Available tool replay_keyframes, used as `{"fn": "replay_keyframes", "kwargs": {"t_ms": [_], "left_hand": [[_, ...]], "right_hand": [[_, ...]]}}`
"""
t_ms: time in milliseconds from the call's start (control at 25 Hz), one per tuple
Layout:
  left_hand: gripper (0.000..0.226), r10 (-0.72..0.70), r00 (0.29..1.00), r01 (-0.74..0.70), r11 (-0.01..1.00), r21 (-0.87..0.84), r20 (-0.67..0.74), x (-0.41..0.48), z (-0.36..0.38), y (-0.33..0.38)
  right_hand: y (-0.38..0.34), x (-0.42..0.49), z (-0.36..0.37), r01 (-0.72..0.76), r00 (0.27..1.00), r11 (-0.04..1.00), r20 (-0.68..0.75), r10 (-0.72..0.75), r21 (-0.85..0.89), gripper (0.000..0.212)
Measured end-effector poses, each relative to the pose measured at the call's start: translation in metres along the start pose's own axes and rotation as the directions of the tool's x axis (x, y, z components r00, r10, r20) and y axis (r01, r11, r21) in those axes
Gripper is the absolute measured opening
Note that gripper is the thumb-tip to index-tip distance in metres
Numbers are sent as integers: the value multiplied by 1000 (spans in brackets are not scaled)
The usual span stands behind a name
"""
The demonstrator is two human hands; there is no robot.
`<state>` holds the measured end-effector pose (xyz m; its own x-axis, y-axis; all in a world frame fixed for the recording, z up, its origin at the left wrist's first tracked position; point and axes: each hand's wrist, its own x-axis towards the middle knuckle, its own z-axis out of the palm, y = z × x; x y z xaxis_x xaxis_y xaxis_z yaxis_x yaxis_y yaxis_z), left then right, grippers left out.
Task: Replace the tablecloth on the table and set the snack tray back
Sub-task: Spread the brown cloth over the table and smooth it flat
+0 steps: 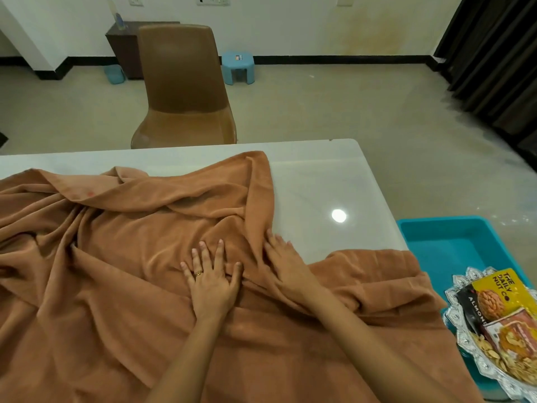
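Cloth, handling: soft brown fleecy tablecloth (116,257); judged light, limp and clingy, likely to drag its folds along when pulled.
Cloth, hold: best pinched at a hem or corner, such as the turned-back edge toward the table's right edge, not mid-panel.
Cloth, look: plain tan, heavily rumpled, spread over the near and left parts of the table; small reddish mark toward the far left.
Snack tray: ornate silver tray (460,335) of nut packets, off the near right corner, on a teal plastic bin (441,245); judged rigid, contents loose, to be lifted level by the rim.
Left hand (212,282): flat on the cloth, fingers spread wide, holding nothing.
Right hand (286,264): just beside, fingers straight, pressing a raised fold; no grip seen.
Table: glossy white top (319,181), bare at the far right corner.
Chair: brown moulded seat (183,82) beyond the far edge.
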<state>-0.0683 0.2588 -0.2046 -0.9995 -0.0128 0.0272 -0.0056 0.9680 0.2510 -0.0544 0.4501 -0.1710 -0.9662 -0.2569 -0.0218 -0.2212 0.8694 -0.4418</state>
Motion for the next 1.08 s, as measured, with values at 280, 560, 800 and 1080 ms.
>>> {"fn": "replay_keyframes", "kwargs": {"t_ms": [280,560,800,1080], "left_hand": [[71,44,998,-44,999,2,50,4,-2,-13],[74,50,999,-50,999,13,21,-10,-1,-22],[76,57,998,-57,998,22,-3,3,-6,-17],[73,87,995,-88,996,31,50,-4,-5,-23]], "right_hand": [[81,-13,-13,-6,999,966,39,17,-260,55],[96,-11,-24,-162,985,865,-30,168,-476,71],[26,-24,12,60,985,965,-144,-100,-257,52],[102,-30,-24,-31,999,968,-39,22,-250,53]]}}
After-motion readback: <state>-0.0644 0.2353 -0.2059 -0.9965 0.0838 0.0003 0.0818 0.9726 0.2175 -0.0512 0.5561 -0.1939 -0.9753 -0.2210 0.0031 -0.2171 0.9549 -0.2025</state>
